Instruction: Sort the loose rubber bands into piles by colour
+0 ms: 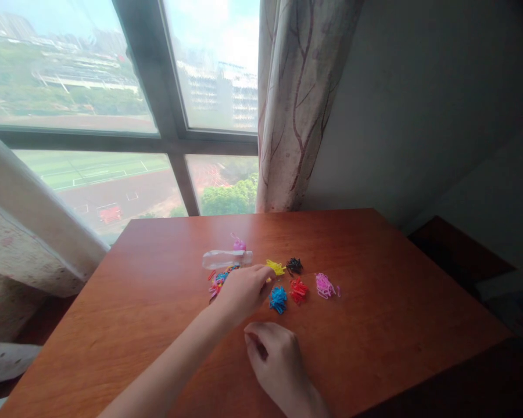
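My left hand (pixel 246 287) reaches over the table between a mixed-colour pile (pixel 219 281) and a yellow pile (pixel 275 267). Its fingers are closed and point at the yellow pile; what is in them, if anything, is hidden. My right hand (pixel 276 354) rests nearer to me, thumb and forefinger tips pinched together, and I cannot make out anything between them. All the piles are small, thin, elongated loops, resembling coloured paper clips. Just beyond my left fingers lie a blue pile (pixel 278 299) and a red pile (pixel 298 290).
A black pile (pixel 294 266) and a pink pile (pixel 325 286) lie farther right. Behind the mixed pile, a clear plastic bottle (pixel 222 259) lies on its side, with a pink trinket (pixel 239 244) beside it. The wooden table (pixel 375 325) borders a window and curtain (pixel 305 104).
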{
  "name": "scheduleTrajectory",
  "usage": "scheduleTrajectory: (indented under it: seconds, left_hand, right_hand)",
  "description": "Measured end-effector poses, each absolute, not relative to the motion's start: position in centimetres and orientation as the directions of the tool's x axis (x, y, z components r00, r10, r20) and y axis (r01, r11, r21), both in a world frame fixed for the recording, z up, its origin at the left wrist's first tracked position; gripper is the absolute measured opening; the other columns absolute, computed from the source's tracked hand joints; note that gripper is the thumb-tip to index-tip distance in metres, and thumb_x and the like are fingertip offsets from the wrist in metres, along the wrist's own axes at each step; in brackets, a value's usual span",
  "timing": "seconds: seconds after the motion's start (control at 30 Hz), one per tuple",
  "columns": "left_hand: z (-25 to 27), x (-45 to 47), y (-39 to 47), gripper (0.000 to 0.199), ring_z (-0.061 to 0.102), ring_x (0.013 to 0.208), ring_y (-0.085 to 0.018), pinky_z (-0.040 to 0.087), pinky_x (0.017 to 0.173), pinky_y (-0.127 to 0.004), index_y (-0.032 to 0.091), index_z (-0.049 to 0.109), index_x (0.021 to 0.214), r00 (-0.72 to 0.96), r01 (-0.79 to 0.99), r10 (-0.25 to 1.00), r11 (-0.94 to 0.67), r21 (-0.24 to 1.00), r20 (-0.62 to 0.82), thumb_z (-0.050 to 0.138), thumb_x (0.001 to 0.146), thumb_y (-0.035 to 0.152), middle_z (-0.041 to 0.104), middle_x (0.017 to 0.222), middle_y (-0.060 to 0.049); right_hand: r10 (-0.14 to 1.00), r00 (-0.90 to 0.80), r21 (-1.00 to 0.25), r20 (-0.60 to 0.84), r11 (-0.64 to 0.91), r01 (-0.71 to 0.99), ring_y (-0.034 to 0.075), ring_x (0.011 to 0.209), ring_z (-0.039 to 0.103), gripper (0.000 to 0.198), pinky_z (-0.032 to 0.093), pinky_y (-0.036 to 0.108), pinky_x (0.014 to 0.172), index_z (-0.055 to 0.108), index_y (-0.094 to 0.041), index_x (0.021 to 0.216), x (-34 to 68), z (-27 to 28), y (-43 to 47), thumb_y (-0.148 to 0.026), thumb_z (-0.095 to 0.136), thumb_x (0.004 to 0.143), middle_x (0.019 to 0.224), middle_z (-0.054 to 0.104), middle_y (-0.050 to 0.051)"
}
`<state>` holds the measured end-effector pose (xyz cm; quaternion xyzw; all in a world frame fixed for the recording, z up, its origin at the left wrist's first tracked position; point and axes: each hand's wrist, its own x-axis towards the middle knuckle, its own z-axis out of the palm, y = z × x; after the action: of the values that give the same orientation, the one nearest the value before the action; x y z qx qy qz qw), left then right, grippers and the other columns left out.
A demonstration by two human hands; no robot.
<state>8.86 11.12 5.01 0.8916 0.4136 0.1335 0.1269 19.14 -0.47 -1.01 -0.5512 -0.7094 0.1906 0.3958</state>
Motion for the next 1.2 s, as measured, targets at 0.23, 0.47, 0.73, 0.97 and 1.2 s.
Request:
scheduleTrajectory:
  seconds: [0.23,0.47,0.73,0.97,1.2]
  left_hand:
    - [4.8,13.8,14.8,0.026,0.068,0.076,-0.021,0.053,0.07,-0.032,0.019,0.068,0.105,0.69,0.688,0.724,-0.661,0.3,0.013,0.053,0.093,0.037,0.071,0.093,-0.009]
    - [3.1,15.6,16.3,0.032,0.062,0.104,-0.02,0.055,0.087,-0.041,0.019,0.058,0.122,0.733,0.665,0.675,-0.683,0.301,-0.087,0.058,0.094,0.034,0.06,0.124,-0.008]
    - [4.0,14.4,16.0,0.016,0.068,0.084,-0.021,0.053,0.074,-0.032,0.019,0.067,0.101,0.737,0.653,0.675,-0.706,0.276,-0.016,0.058,0.089,0.022,0.071,0.094,-0.009]
    - [6.2,10.1,13.7,0.02,0.067,0.075,-0.018,0.047,0.064,-0.025,0.021,0.067,0.098,0.667,0.682,0.736,-0.666,0.303,0.118,0.049,0.091,0.026,0.072,0.089,-0.005]
    - [5.8,3.7,10.3,0.02,0.064,0.069,-0.015,0.04,0.06,-0.022,0.022,0.066,0.089,0.594,0.727,0.794,-0.6,0.334,0.134,0.046,0.09,0.02,0.07,0.078,-0.002]
  right_hand:
    - [0.939,-0.06,-0.744,0.339,0.307,0.593,0.016,0.07,0.065,0.021,0.045,0.024,0.067,0.068,-0.022,0.088,19.3,-0.7,-0.4,-0.013,0.049,0.085,0.078,0.07,0.002]
    - [0.932,-0.078,-0.7,0.355,0.319,0.639,0.016,0.071,0.066,0.02,0.045,0.022,0.068,0.067,-0.022,0.087,19.3,-1.2,-0.6,-0.01,0.051,0.084,0.077,0.069,0.001]
    - [0.942,-0.074,-0.735,0.327,0.302,0.607,0.016,0.071,0.065,0.022,0.045,0.023,0.068,0.067,-0.022,0.087,19.4,-0.8,-0.6,-0.011,0.048,0.084,0.077,0.069,0.002]
    - [0.937,-0.077,-0.704,0.342,0.31,0.639,0.015,0.068,0.065,0.019,0.045,0.022,0.067,0.066,-0.023,0.086,19.3,-0.8,-0.5,-0.013,0.05,0.085,0.075,0.069,0.0]
    - [0.942,-0.065,-0.678,0.329,0.284,0.678,0.016,0.07,0.065,0.018,0.042,0.022,0.066,0.065,-0.023,0.087,19.3,-0.8,-0.4,-0.013,0.049,0.087,0.076,0.069,0.0]
